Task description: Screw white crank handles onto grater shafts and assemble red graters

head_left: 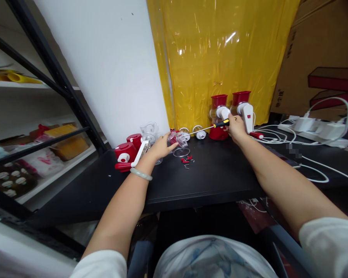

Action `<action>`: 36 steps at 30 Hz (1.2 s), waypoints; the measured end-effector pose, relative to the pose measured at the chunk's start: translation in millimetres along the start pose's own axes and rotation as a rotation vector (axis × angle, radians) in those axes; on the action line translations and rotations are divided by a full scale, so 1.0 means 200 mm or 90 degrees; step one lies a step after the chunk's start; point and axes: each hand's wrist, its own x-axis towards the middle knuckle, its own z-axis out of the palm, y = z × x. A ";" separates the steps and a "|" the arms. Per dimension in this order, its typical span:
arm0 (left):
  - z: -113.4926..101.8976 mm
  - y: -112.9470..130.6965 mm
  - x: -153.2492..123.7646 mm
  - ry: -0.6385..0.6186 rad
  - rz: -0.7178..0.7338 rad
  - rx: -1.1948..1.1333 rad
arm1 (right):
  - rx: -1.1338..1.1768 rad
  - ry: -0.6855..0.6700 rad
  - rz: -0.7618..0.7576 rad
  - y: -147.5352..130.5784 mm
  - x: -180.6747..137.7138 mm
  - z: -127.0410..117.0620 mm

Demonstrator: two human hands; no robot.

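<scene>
My right hand [236, 126] is closed on a long screwdriver [221, 123] with a black and yellow handle. The shaft runs left, its tip at a clear plastic part [183, 139] with red inside. My left hand [162, 147] is closed around that clear part, holding it low over the table; the exact contact at the tip is too small to make out. In front lie small red pieces [185, 161] and several screws [187, 166]. By my left wrist are a white crank [139, 155] with a red handle and red plastic bodies [125, 151].
Two red-and-white hand-crank graters [219, 101] stand at the back, behind my right hand. White round parts [199, 132] sit near the yellow curtain [197, 58]. White cables [281, 137], a power strip [327, 138] and a phone [288, 160] lie right on the black table [208, 181]. Shelves [58, 166] stand left.
</scene>
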 end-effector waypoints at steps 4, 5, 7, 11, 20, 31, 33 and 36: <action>0.00 0.00 0.00 0.003 0.011 0.001 | -0.036 0.054 0.024 -0.01 -0.01 0.03; 0.00 0.00 0.00 0.002 0.015 0.002 | -0.024 0.049 0.040 -0.01 -0.01 0.04; -0.01 0.01 0.00 0.001 0.015 0.006 | 0.021 0.040 0.072 -0.02 -0.01 0.06; -0.01 0.02 -0.01 -0.004 -0.001 0.015 | 0.097 0.051 0.113 -0.02 -0.02 0.07; 0.00 0.00 0.00 0.000 0.015 0.008 | 0.090 0.072 0.075 -0.01 -0.01 0.07; 0.00 0.00 0.00 0.000 0.014 -0.002 | 0.142 0.033 0.155 -0.06 -0.05 0.03; 0.00 0.00 0.00 -0.001 0.013 -0.001 | 0.148 0.013 0.148 -0.07 -0.06 0.02; 0.00 0.01 0.00 -0.005 0.014 0.001 | 0.141 -0.016 0.133 -0.09 -0.08 0.01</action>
